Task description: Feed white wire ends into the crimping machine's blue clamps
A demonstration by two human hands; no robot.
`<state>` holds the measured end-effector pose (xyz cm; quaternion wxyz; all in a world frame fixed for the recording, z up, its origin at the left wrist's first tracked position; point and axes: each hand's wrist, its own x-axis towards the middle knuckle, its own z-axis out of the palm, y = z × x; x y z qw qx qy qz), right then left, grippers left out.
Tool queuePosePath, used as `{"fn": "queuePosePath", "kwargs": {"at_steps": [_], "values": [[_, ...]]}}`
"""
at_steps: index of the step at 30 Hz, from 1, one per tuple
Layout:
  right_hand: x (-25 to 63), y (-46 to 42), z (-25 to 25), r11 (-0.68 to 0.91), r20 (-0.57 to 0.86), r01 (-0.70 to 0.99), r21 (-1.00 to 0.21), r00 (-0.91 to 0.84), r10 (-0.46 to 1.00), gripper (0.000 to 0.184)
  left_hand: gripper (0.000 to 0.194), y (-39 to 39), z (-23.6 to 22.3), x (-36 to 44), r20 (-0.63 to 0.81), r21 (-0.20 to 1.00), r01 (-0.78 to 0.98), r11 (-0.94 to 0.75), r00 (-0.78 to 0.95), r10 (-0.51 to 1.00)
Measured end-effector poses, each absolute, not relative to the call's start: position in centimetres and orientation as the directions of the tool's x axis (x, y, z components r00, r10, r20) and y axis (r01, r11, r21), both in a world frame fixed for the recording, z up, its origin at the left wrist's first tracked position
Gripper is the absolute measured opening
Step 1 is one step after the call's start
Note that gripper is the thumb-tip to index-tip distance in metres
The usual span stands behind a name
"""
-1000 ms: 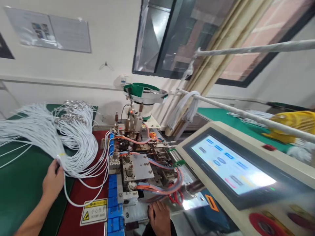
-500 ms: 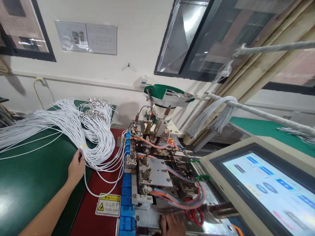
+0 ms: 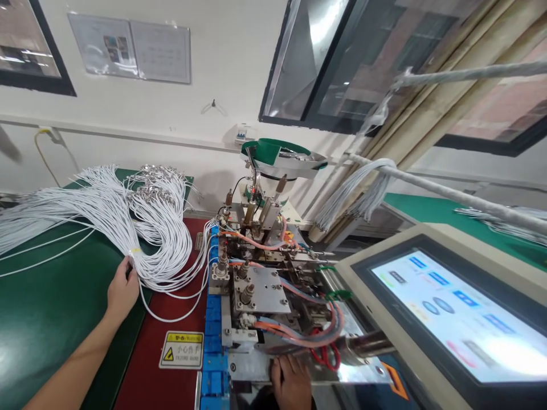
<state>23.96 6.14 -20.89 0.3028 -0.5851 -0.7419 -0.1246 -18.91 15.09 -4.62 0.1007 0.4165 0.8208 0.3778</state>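
Note:
My left hand [image 3: 123, 287] is closed on the white cable bundle [image 3: 164, 259] at its yellow-marked tie, by the border of the green table and the red machine top. From there the bundle fans out left over the table and loops right, with several cables running to the blue holders [image 3: 215, 307] along the machine. Metal ends of the cables lie piled at the back. My right hand [image 3: 291, 380] rests at the front edge of the machine's metal plate [image 3: 250, 364], fingers laid forward on it, with no object visible in them.
A touchscreen panel [image 3: 453, 313] stands close on the right. Air hoses [image 3: 299, 336] and metal blocks crowd the machine [image 3: 260, 290]. A green-rimmed feeder bowl [image 3: 284, 154] is behind it. A wrapped rail [image 3: 461, 196] carries more cables. A warning label [image 3: 182, 349] is on the red surface.
The whole view has shifted, so the scene sits slightly further left and higher. My left hand keeps its hold on the bundle; my right hand stays at the plate and shows more fully.

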Motion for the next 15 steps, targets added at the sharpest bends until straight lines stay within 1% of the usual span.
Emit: {"fn": "queuePosePath", "kwargs": {"at_steps": [7, 15], "values": [[23.89, 6.14, -20.79, 0.284, 0.614, 0.943, -0.172, -0.123, 0.78, 0.029, 0.052, 15.03, -4.18, -18.64, 0.12, 0.702, 0.601, 0.381, -0.627, 0.77], [23.84, 6.09, -20.45, 0.277, 0.597, 0.946, -0.169, -0.125, 0.792, 0.034, 0.05, 14.8, -3.68, -18.3, 0.098, 0.692, 0.602, 0.4, -0.626, 0.773]]}}
